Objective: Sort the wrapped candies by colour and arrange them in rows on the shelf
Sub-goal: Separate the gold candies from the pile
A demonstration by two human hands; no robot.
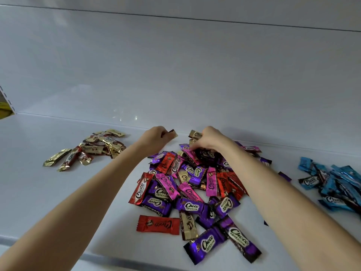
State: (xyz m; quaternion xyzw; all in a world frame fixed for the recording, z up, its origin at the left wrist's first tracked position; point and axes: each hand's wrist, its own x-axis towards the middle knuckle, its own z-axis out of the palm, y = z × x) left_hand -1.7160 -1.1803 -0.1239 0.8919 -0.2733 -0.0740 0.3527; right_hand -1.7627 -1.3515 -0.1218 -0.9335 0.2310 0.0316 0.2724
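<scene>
White shelf board (58,192) fills the lower half of the frame, with a pale back panel (175,65) rising behind it. At centre frame sprawls the mixed pile (187,184) of purple, pink, red and gold wrapped candies, overlapping and unsorted. A heap of blue candies (336,184) sits at the right edge, apart from the pile, and a smaller heap of gold candies (93,147) lies at centre left. Both my bare forearms reach in from the bottom corners towards the far side of the pile. My right hand (210,140) is pressed down into the top of the pile, fingers curled among pink and dark wrappers; whether they have hold of one I cannot tell. My left hand (155,136), just left of it, is closed round a single candy (172,133), its crimped end poking out to the right. One red candy (158,224) lies alone at the pile's near edge.
</scene>
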